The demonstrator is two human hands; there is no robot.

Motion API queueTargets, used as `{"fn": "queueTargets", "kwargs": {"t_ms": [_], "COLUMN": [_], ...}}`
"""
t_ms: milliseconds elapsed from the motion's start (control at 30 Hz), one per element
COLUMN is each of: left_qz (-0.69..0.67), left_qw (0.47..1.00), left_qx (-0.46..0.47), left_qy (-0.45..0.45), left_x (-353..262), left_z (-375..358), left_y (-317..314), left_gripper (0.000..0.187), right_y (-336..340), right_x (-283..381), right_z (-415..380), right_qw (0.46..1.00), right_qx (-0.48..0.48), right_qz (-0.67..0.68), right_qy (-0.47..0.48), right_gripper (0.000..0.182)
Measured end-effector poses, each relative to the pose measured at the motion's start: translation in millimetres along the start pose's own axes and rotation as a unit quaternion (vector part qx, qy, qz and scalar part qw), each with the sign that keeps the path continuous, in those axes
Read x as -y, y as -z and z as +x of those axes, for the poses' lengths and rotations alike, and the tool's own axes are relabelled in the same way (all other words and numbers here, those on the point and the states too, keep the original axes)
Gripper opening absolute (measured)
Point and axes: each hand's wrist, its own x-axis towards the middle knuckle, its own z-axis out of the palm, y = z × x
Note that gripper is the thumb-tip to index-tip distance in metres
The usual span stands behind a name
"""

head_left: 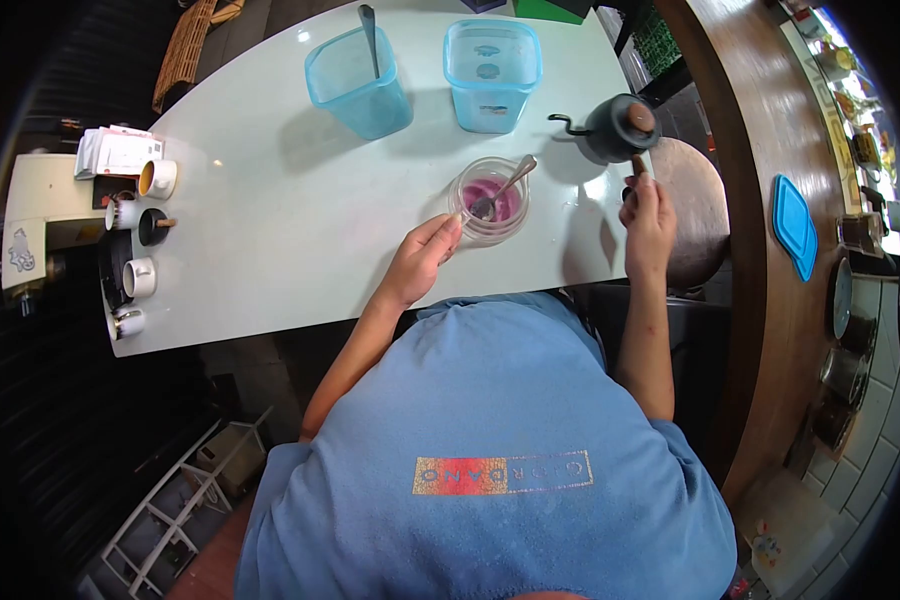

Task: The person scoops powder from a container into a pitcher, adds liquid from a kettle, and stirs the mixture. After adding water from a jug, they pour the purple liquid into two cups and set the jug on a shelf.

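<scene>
My left hand [425, 258] pinches the near-left side of a clear glass cup [491, 232] standing on the white table. Inside it is a purple-pink liquid [508, 203], and a metal spoon [517, 175] leans out over the rim toward the far right. My right hand [650, 226] is closed around the wooden handle of a dark gooseneck kettle [610, 130], whose thin spout points left. The kettle is to the right of the cup, near the table's right edge, and its shadow falls on the tabletop.
Two light-blue plastic containers, a left one [375, 105] with a spoon handle sticking out and a right one [490, 110], stand farther back on the white table [240, 230]. Mugs [141, 277] and papers [120, 152] line the left edge. A round stool [692, 215] sits right.
</scene>
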Motion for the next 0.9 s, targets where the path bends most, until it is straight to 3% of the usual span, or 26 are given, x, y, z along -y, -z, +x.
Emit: {"fn": "queueTargets", "kwargs": {"t_ms": [33,300,467,900], "left_qz": [0.008,0.073,0.087,0.087], "left_qw": [1.0,0.997,0.996,0.996], "left_qx": [0.002,-0.015,-0.011,-0.022], "left_qy": [0.003,-0.001,0.0,0.028], "left_x": [-1,4,2,-1], "left_z": [0,-2,-3,-4], "left_y": [0,-4,-5,-13], "left_gripper": [0.034,0.036,0.033,0.041], "right_y": [2,7,6,14], "right_x": [9,43,35,39], "right_z": [-3,-26,-33,-39], "right_qw": [0.999,0.996,0.992,0.979], "right_qx": [0.003,0.05,0.066,0.044], "right_qz": [0.054,0.054,-0.018,-0.128], "right_qy": [0.003,0.051,0.108,0.152], "right_gripper": [0.033,0.033,0.034,0.034]}}
